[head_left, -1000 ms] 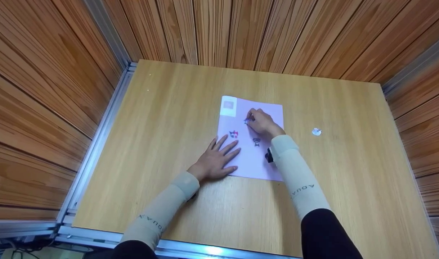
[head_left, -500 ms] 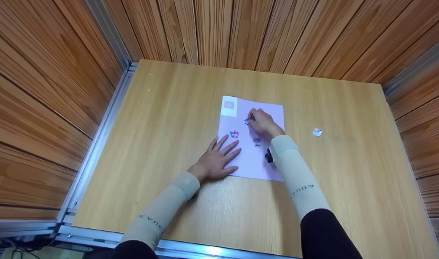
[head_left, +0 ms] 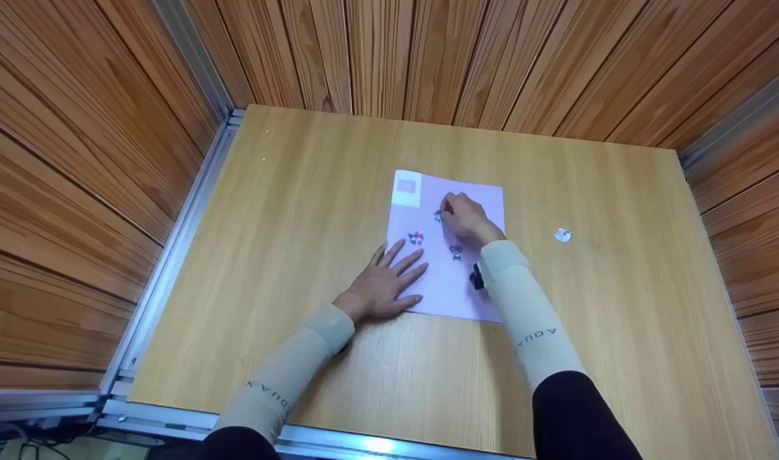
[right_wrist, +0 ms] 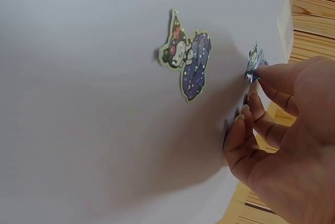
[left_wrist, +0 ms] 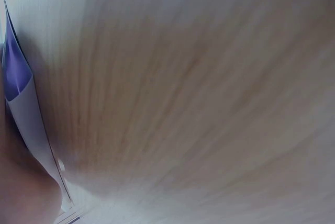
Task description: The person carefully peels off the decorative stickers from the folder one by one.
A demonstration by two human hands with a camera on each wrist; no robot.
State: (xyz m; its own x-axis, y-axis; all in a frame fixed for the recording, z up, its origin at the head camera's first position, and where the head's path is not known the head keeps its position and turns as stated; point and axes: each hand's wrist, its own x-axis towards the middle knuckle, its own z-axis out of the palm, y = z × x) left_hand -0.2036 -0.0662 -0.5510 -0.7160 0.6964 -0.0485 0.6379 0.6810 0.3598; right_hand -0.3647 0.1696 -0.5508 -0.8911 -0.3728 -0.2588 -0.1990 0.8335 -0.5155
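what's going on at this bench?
A person is handling stickers on a purple sheet. The left hand lies spread on the sheet's near left corner. The right hand pinches a small sticker at the sheet; whether it's stuck down isn't clear. A red-and-dark sticker and a purple sticker lie on the sheet; a small whitish piece sits on the table to its right.

it looks like a small built booth, as in a lab or workshop: wood-patterned panels [head_left: 376, 57] rise well ahead of the right hand [head_left: 467, 218] and far out to either side. bare metal framing [head_left: 163, 281] edges the tabletop [head_left: 287, 223] left of the left hand [head_left: 379, 285], with dark cables [head_left: 36, 444] low beyond that corner.
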